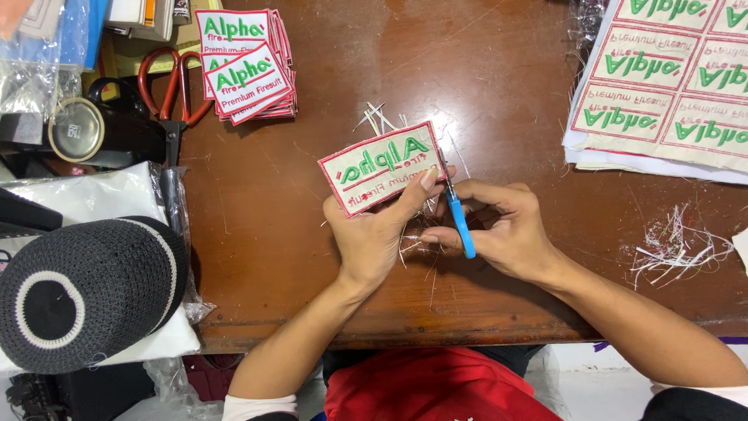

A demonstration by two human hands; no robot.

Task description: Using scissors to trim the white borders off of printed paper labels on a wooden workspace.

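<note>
1. A black knitted cap (86, 292) with a white ring lies nearest, at the left desk (312, 257) edge.
2. The left hand (374, 234) is closed on an embroidered patch (382, 166), thumb pressed on its face, held above the desk's middle.
3. The right hand (502, 230) grips small blue-handled snips (460, 218), blades at the patch's right edge.
4. Thread trimmings (674, 245) lie to the right.
5. A stack of finished patches (248, 66) sits beside red-handled scissors (173, 101).
</note>
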